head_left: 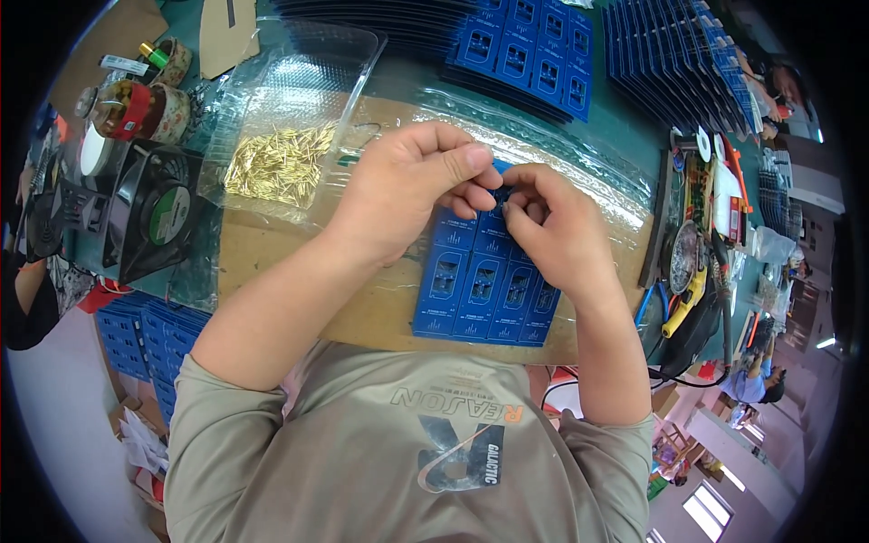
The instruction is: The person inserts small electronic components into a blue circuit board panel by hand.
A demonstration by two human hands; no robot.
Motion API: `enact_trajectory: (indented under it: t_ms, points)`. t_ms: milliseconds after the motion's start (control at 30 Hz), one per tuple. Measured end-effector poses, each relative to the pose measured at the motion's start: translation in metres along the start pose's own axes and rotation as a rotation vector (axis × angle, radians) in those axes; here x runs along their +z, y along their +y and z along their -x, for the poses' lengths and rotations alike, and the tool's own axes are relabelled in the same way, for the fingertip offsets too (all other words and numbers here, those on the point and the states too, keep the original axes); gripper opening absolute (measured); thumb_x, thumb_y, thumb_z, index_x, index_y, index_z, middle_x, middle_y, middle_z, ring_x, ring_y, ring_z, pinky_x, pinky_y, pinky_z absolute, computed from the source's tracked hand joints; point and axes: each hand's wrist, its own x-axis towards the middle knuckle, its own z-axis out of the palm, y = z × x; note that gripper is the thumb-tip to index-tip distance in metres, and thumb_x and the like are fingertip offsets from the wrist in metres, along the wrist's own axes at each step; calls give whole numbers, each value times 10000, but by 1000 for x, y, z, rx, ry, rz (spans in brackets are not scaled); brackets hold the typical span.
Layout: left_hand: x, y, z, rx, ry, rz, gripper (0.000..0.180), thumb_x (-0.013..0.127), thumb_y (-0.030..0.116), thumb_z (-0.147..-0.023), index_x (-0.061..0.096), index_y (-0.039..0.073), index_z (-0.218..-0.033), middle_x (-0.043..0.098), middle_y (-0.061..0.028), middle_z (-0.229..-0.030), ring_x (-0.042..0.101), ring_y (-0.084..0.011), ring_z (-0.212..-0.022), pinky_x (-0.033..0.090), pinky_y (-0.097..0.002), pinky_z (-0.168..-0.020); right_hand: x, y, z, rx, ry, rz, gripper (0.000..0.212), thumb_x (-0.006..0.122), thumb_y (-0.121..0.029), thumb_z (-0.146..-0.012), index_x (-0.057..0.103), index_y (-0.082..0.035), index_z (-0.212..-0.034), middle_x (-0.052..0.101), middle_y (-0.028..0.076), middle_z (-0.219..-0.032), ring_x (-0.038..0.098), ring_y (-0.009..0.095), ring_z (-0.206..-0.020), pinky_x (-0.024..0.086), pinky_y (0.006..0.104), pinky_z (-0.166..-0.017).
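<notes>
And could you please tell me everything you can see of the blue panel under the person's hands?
The blue panel is a flat, rectangular sheet that looks like circuit board, marked out in repeating units with pale printed marks and dark window-like patches in the row nearest the torso. It lies, slightly skewed, on the brown work surface. The left hand and right hand come together over its far part, hiding some of it; exactly where fingers touch it is unclear.

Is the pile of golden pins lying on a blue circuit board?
No, the pile of golden pins lies in the clear plastic tray.
</notes>
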Motion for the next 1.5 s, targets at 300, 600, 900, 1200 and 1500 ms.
enact_trajectory:
  t_ms: [300, 600, 900, 1200, 1500]
  points:
    - [0, -2, 0, -3, -30, -54, 202, 638, 193, -936, 648, 2, -1002, 701, -114, -975, 648, -119, -746, 516, -231, -629, 0, 2, -1, -46, 25, 61, 301, 648, -127, -796, 651, -88, -1095, 674, 128, -929, 656, 286, -790, 519, 386, -728]
    - [-1, -2, 0, 3, -47, -31, 221, 666, 183, -914, 672, -4, -1031, 697, -72, -944, 605, -78, -700, 471, -204, -573, 2, 1, 0, -15, 40, 14, 345, 682, -137, -793, 640, -76, -1129, 671, 120, -842, 624, 251, -715, 509, 375, -695]
    - [2, -1, 1, -1, 3, 13, 217, 692, 187, -897, 678, 5, -1013, 692, -61, -933, 562, -60, -694, 433, -188, -576, 18, -18, 4, -40, 83, -826, 475, 642, -6, -866, 473, 19, -1309, 623, 42, -957, 536, 30, -746, 442, 165, -662]
    - [5, -3, 1, 6, 31, 29, 241, 717, 181, -880, 681, -27, -998, 642, -28, -806, 534, -69, -664, 422, -197, -568, 23, -20, 1, -41, 26, -939, 499, 632, 42, -861, 466, 11, -1331, 625, 53, -941, 599, 99, -882, 480, 227, -811]
    - [0, -3, -1, 36, 90, 22, 219, 702, 192, -892, 678, 8, -1008, 597, 4, -729, 502, -55, -625, 379, -186, -543, 15, 3, 3, 31, 106, -594, 235, 648, -88, -868, 671, -25, -1093, 675, 39, -937, 622, 107, -844, 492, 254, -773]
